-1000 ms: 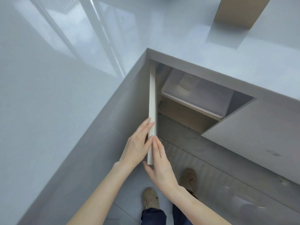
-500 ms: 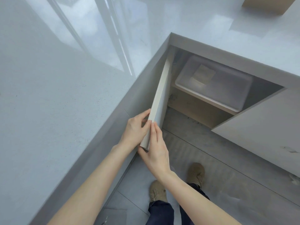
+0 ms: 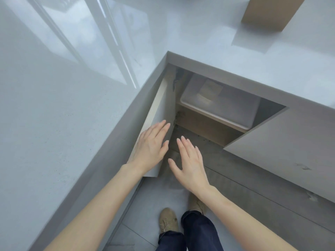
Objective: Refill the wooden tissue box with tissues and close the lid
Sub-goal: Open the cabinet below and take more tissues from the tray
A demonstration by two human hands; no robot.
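Observation:
The wooden tissue box (image 3: 270, 12) stands on the grey countertop at the top right, partly cut off by the frame edge. No tissues show on the counter. Below the counter's inner corner a left cabinet door (image 3: 159, 113) is swung open. My left hand (image 3: 151, 147) lies flat against that door with fingers spread. My right hand (image 3: 189, 164) hovers open just to its right, holding nothing. Inside the cabinet a translucent plastic bin (image 3: 235, 107) sits on a shelf with a pale package dimly visible in it.
The glossy L-shaped countertop (image 3: 72, 124) fills the left and top. A second cabinet door (image 3: 282, 145) stands open on the right. My shoes (image 3: 168, 221) and dark trouser legs are on the grey floor below.
Both hands have let go of the left door's edge and opened. The door has swung further left, and more of the bin inside shows.

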